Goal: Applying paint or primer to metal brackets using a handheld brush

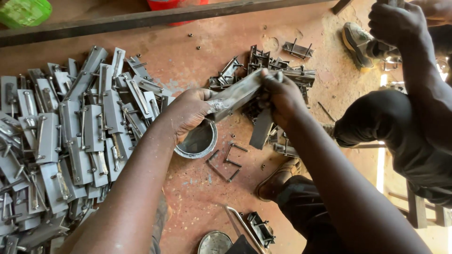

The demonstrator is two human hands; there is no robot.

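Note:
My left hand (187,113) grips the near end of a long grey metal plate (235,96), held slanted above the reddish floor. My right hand (281,94) closes on the plate's far end, its fingers pinched over the top edge. A second flat metal strip (262,129) hangs down below my right hand. Under my left hand sits a round metal tin (200,141). Two bent U-shaped wire rods (228,162) lie on the floor just below the tin.
A big heap of grey latch plates (70,141) fills the left. A smaller pile of metal brackets (263,63) lies behind my hands. Another person (414,108) crouches at the right, hand raised. A long beam (141,21) runs along the top; a second tin (214,243) sits at the bottom.

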